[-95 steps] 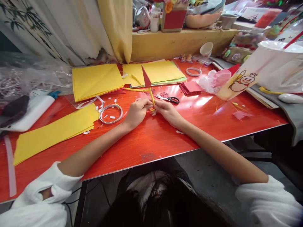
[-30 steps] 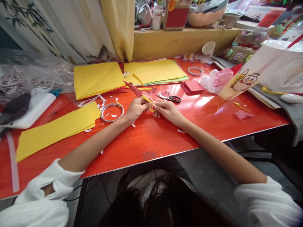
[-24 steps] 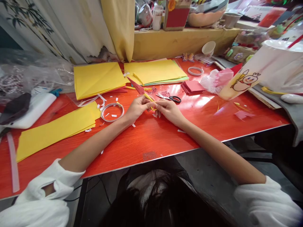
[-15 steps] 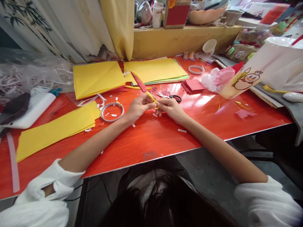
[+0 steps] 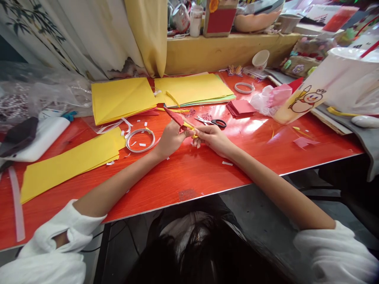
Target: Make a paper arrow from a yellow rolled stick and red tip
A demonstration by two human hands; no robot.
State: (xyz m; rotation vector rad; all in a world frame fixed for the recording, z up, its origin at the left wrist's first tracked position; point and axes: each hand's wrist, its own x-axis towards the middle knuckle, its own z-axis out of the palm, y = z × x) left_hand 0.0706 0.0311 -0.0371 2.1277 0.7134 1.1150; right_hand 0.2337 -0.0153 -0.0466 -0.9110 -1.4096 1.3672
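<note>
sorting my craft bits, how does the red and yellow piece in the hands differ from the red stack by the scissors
The red and yellow piece is held in the left hand and right hand; the red stack lies on the table. The piece has a yellow stem; the stack looks red throughout. The piece is narrow and pointed; the stack is flat and squarish. Both show a similar red.

lg cup (image 5: 321, 86) w/ red straw (image 5: 370, 49)

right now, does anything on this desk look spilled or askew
A little mess: white scraps lie scattered in and around the tape roll, loose reddish bits are strewn untidily near the scissors, and the white cup at the back seems tipped, its mouth turned toward the viewer.
</note>
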